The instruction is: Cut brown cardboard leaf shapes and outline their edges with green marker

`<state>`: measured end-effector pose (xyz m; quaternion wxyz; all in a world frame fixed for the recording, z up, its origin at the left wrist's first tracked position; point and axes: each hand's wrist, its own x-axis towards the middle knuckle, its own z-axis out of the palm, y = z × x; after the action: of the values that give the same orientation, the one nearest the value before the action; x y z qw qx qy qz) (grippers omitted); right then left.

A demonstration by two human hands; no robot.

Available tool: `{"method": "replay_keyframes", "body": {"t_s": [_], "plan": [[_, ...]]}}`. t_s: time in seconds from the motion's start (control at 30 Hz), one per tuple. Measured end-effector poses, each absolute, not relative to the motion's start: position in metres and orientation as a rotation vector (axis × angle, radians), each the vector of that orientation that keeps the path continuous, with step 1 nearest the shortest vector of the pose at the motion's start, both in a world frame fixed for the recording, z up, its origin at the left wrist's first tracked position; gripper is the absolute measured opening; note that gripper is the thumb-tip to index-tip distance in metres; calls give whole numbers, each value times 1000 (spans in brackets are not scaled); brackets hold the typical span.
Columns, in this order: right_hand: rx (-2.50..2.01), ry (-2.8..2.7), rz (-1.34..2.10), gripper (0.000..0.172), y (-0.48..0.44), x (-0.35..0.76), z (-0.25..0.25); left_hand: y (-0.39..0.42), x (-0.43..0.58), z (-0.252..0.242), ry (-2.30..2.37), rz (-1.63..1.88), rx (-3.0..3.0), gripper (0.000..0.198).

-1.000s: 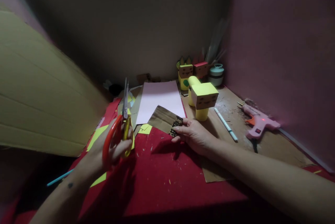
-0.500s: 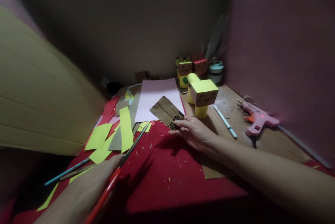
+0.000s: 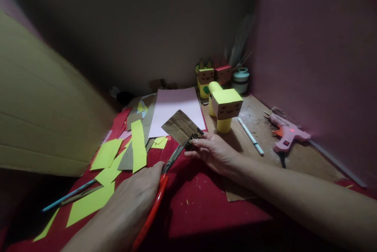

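Steadily, the left hand [image 3: 138,193] grips scissors [image 3: 161,190] by the brown card [image 3: 178,125]; the right hand [image 3: 216,152] pinches its printed end.

brown cardboard piece [image 3: 177,127] | tilted, black print along 1 edge | red-handled scissors [image 3: 162,188] | blades at printed edge

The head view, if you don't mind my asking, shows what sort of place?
Probably a craft work area, judging by the scissors, the pink glue gun and the yellow paper pieces.

Pink glue gun [image 3: 290,132] nr wht marker [image 3: 251,136]
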<state>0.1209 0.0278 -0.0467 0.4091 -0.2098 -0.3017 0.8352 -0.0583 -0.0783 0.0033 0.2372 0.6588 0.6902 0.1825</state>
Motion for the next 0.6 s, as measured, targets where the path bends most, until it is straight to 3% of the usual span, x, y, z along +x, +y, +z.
{"method": "replay_keyframes", "body": {"t_s": [0.27, 0.6], "plan": [[-500, -792, 2100, 16, 28, 121, -48, -76, -61, -2, 1930, 332, 1961, 13], [-476, -830, 2099, 24, 31, 119, -50, -77, -43, 18, 1923, 232, 1870, 32]]}}
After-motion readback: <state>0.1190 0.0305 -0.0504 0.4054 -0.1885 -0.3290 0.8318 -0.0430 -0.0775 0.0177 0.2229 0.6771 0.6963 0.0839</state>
